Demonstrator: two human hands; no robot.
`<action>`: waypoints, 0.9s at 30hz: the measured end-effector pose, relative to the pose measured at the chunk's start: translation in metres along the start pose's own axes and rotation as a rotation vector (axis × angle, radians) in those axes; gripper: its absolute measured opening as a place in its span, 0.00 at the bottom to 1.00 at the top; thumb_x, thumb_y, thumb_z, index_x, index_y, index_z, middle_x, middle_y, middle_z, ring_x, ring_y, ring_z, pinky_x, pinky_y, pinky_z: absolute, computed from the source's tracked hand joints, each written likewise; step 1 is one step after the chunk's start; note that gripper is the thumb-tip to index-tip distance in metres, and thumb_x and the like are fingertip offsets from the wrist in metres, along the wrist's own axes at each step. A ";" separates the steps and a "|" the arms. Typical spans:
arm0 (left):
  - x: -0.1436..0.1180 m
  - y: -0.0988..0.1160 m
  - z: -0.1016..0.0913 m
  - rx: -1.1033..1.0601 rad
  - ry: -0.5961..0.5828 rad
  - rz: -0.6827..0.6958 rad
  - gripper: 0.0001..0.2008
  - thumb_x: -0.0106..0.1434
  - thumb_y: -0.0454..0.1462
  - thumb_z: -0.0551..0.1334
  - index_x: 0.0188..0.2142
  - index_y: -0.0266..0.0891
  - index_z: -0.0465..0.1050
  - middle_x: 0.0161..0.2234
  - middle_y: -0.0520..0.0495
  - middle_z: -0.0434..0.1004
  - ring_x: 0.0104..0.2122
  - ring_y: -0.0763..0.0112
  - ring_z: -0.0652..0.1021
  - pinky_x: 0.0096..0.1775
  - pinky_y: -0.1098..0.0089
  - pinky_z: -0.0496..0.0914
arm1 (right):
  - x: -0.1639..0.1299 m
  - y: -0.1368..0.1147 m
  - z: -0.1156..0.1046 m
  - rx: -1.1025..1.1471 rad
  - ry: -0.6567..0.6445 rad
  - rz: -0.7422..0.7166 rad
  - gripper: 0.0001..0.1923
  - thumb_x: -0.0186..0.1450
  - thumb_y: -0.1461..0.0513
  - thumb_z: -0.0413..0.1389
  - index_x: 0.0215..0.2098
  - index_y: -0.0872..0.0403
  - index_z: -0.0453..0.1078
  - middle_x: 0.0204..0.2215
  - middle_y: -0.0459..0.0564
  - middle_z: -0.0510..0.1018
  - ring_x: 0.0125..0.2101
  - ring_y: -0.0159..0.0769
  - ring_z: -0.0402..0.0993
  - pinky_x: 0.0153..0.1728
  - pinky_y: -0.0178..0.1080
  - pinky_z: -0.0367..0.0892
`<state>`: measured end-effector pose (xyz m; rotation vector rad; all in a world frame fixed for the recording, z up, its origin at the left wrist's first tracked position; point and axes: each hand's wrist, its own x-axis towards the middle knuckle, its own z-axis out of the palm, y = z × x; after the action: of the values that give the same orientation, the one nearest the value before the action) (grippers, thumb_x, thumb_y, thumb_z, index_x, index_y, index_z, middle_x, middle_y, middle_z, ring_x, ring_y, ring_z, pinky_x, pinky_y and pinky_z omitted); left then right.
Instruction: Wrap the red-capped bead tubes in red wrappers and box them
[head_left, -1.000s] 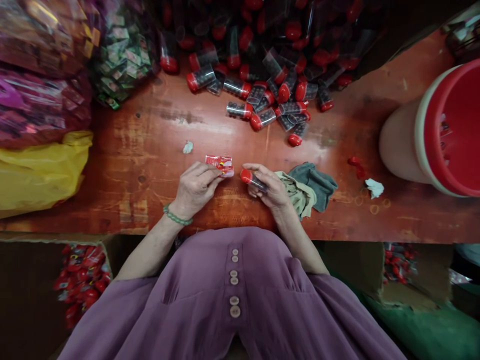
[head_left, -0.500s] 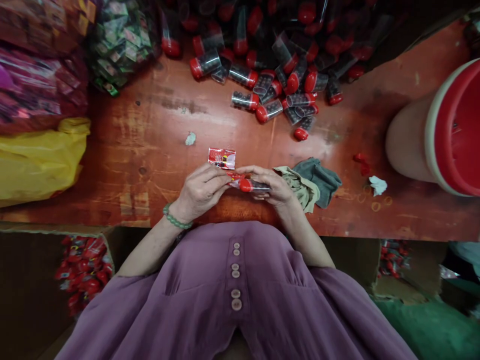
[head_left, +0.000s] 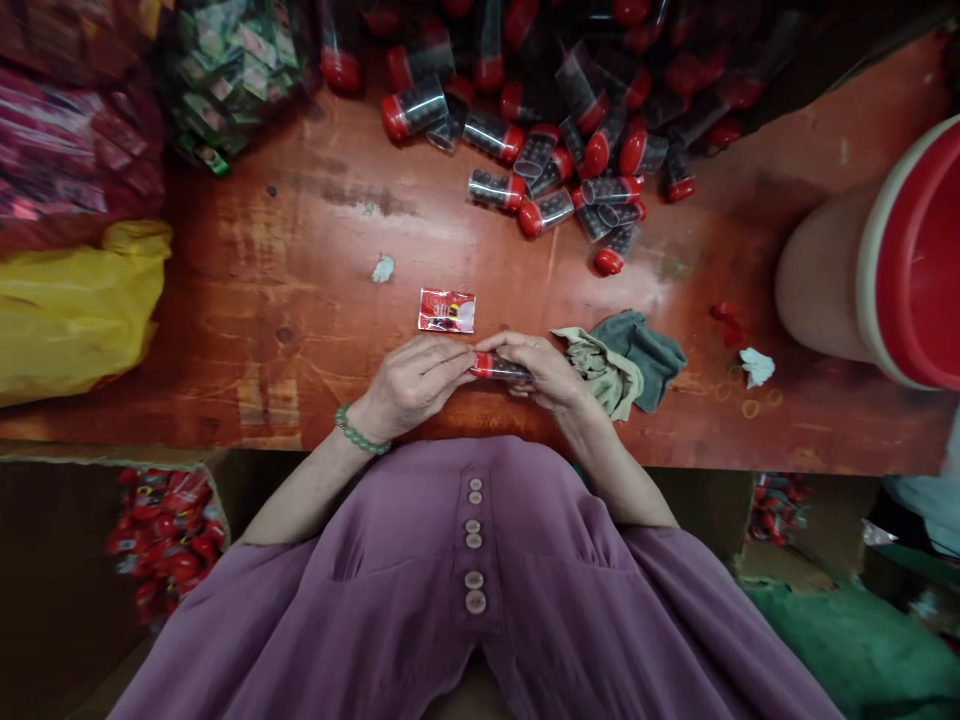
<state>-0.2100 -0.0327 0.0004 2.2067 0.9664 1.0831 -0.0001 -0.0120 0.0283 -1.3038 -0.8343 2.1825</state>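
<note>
Near the worn red wooden worktop's (head_left: 300,300) front edge, left hand (head_left: 411,385) and right hand (head_left: 546,372) pinch a small clear plastic vial with a red cap (head_left: 491,366) between them. It looks light, rigid and slippery, so it is best gripped around the barrel. A red printed sachet (head_left: 446,311) lies just behind the hands.

table (head_left: 262,330): worn red wood | far edge: heap of red-capped tubes (head_left: 555,180) | far left: sweet packs (head_left: 225,80), yellow bag (head_left: 75,310) | right: bucket (head_left: 885,260) | middle: red packet (head_left: 446,311), paper scrap (head_left: 383,268), rags (head_left: 622,355), white scrap (head_left: 755,366)
</note>
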 end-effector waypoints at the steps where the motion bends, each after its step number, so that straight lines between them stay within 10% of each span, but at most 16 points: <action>1: -0.001 -0.001 0.001 -0.023 0.004 -0.006 0.10 0.64 0.35 0.64 0.45 0.42 0.76 0.43 0.44 0.82 0.44 0.66 0.81 0.48 0.62 0.75 | -0.001 0.000 0.002 -0.007 0.017 -0.013 0.09 0.61 0.61 0.54 0.37 0.55 0.74 0.13 0.35 0.61 0.11 0.20 0.46 0.10 0.26 0.45; 11: 0.004 0.000 -0.003 -0.044 -0.075 -0.022 0.12 0.64 0.35 0.64 0.47 0.45 0.77 0.47 0.45 0.82 0.51 0.60 0.79 0.54 0.53 0.71 | -0.002 0.006 0.010 -0.077 0.078 -0.085 0.10 0.64 0.57 0.54 0.38 0.54 0.72 0.16 0.36 0.62 0.12 0.20 0.47 0.12 0.27 0.47; 15: 0.006 0.014 -0.009 -0.102 0.167 -0.324 0.24 0.59 0.44 0.69 0.54 0.47 0.72 0.56 0.41 0.75 0.62 0.50 0.68 0.59 0.46 0.64 | -0.008 0.006 0.021 -0.153 0.231 -0.307 0.12 0.67 0.55 0.53 0.42 0.51 0.73 0.24 0.41 0.72 0.19 0.24 0.61 0.21 0.29 0.60; 18: 0.004 0.030 -0.009 -0.506 0.379 -0.609 0.33 0.57 0.53 0.68 0.58 0.43 0.68 0.57 0.36 0.72 0.60 0.51 0.71 0.55 0.53 0.70 | -0.011 0.004 0.031 -0.311 0.315 -0.493 0.13 0.69 0.54 0.51 0.45 0.49 0.73 0.37 0.46 0.78 0.34 0.31 0.72 0.38 0.36 0.70; 22: 0.009 0.045 -0.003 -1.206 0.353 -0.945 0.21 0.57 0.51 0.69 0.43 0.40 0.77 0.43 0.42 0.81 0.44 0.61 0.80 0.47 0.61 0.75 | -0.008 0.006 0.044 -0.525 0.316 -0.617 0.15 0.71 0.55 0.48 0.48 0.47 0.72 0.44 0.48 0.78 0.44 0.37 0.74 0.49 0.43 0.69; 27: 0.021 0.044 0.000 -1.340 0.543 -1.044 0.15 0.52 0.46 0.74 0.31 0.38 0.80 0.31 0.48 0.82 0.32 0.71 0.80 0.41 0.68 0.74 | -0.001 0.005 0.051 -0.684 0.237 -0.706 0.15 0.71 0.57 0.48 0.53 0.49 0.70 0.46 0.51 0.78 0.42 0.37 0.76 0.47 0.42 0.71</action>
<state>-0.1845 -0.0439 0.0400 0.2381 0.9214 1.1822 -0.0450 -0.0296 0.0443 -1.2385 -1.7094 1.2002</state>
